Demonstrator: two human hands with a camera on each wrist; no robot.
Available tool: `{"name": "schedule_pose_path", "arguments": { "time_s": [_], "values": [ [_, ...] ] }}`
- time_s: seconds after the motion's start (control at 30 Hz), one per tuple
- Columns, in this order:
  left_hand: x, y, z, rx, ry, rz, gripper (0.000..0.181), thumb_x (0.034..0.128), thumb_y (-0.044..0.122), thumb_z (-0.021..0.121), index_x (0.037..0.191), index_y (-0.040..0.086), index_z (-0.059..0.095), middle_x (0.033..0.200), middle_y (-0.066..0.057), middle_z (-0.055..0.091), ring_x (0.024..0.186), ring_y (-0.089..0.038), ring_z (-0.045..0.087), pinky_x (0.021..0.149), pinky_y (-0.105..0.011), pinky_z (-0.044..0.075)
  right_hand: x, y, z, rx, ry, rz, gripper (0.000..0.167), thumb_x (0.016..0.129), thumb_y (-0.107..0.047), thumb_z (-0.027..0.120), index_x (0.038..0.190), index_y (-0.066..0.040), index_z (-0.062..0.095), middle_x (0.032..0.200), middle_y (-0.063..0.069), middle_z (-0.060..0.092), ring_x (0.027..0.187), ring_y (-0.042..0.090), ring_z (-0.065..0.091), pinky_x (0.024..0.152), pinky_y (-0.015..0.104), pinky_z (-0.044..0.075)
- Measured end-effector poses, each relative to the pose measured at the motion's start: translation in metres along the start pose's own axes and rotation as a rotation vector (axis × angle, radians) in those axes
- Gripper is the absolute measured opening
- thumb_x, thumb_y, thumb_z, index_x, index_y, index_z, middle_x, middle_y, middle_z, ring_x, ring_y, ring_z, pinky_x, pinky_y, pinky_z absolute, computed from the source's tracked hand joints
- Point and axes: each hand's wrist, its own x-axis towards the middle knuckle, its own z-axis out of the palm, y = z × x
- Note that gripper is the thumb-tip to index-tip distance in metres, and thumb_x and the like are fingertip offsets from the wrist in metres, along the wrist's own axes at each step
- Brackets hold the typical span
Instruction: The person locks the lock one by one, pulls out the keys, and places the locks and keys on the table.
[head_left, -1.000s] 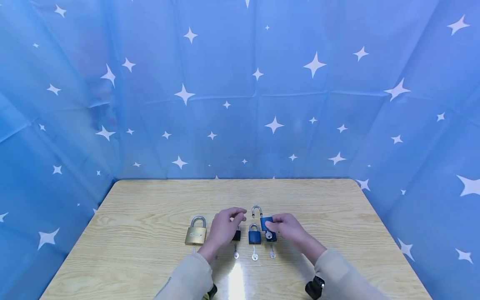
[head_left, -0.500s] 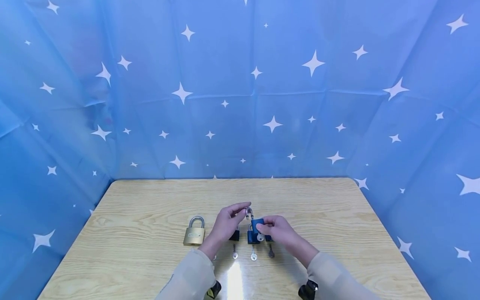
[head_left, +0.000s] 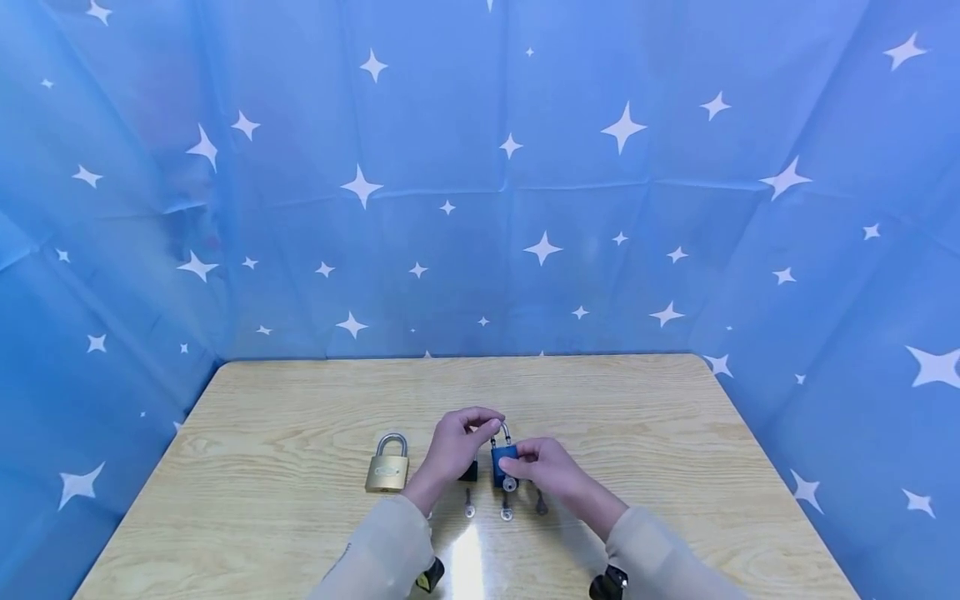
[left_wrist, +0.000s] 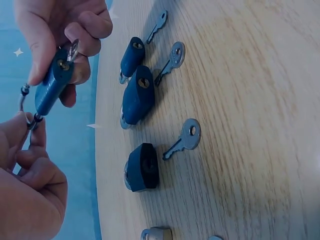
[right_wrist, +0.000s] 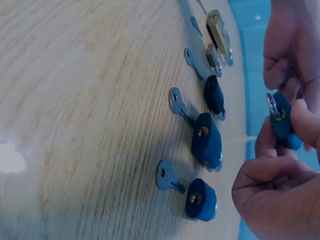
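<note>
A blue padlock (head_left: 504,457) is held above the table between both hands, a key (left_wrist: 73,50) in its keyhole. Its shackle (left_wrist: 22,100) is raised, with one end out of the body. My right hand (head_left: 553,468) grips the padlock's body between thumb and fingers. At the top, my left hand (head_left: 456,447) pinches the shackle with its fingertips; part of the shackle is hidden behind them. Below on the table lie two more blue padlocks, a larger one (left_wrist: 139,101) and a smaller one (left_wrist: 133,56), and a black padlock (left_wrist: 142,167).
A large brass padlock (head_left: 387,472) lies left of my left hand, and a small brass one (right_wrist: 213,57) is beside it. Loose keys, including one (left_wrist: 185,137) by the black padlock and one (left_wrist: 172,61) by the larger blue one, lie along the row on the wooden table (head_left: 300,400).
My right hand has carried the blue padlock left to my left hand. My left hand, earlier apart from it, now pinches the shackle.
</note>
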Motion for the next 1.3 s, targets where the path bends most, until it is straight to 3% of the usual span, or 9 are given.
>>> {"name": "schedule_pose_path", "arguments": {
  "time_s": [0.3,0.53,0.73,1.1,1.3],
  "values": [
    [-0.003,0.007,0.001,0.141,0.006,0.019,0.013,0.0954,0.028,0.063,0.101,0.023,0.074,0.094,0.007,0.071,0.069,-0.009,0.053,0.060,-0.024,0.046,-0.003,0.000,0.008,0.004,0.069,0.021,0.023,0.088,-0.023,0.072,0.085,-0.001,0.069,0.075,-0.002,0.057,0.071,0.015,0.044,0.063,0.029,0.036],
    [-0.001,0.011,-0.002,0.333,0.013,0.083,0.014,0.0960,0.032,0.061,0.100,0.026,0.073,0.091,0.011,0.071,0.053,-0.008,0.046,0.050,-0.024,0.039,-0.002,-0.001,0.009,-0.004,0.090,0.015,0.025,0.089,-0.022,0.070,0.074,-0.003,0.063,0.065,-0.004,0.046,0.063,0.014,0.038,0.057,0.027,0.031],
    [0.000,0.018,-0.001,0.405,-0.019,0.066,0.016,0.0966,0.035,0.060,0.100,0.027,0.073,0.096,0.012,0.072,0.059,-0.007,0.048,0.055,-0.024,0.040,-0.005,-0.003,0.009,-0.041,0.112,0.027,0.030,0.091,-0.021,0.068,0.068,-0.008,0.054,0.056,-0.005,0.034,0.054,0.012,0.031,0.051,0.025,0.027],
    [0.004,0.019,0.001,0.537,-0.017,0.117,0.015,0.0937,0.038,0.062,0.095,0.030,0.075,0.094,0.013,0.074,0.071,-0.004,0.057,0.065,-0.025,0.045,-0.009,-0.003,0.016,-0.056,0.198,0.018,0.017,0.091,-0.016,0.065,0.081,-0.003,0.067,0.062,-0.005,0.048,0.054,0.011,0.040,0.050,0.024,0.033],
    [0.005,0.023,0.004,0.582,-0.044,0.136,0.012,0.0926,0.036,0.065,0.092,0.028,0.074,0.088,0.013,0.072,0.062,-0.003,0.050,0.056,-0.022,0.040,-0.011,-0.005,0.018,-0.093,0.252,0.025,0.016,0.091,-0.015,0.064,0.078,-0.005,0.066,0.062,-0.005,0.051,0.057,0.011,0.042,0.051,0.025,0.035]
  ]
}}
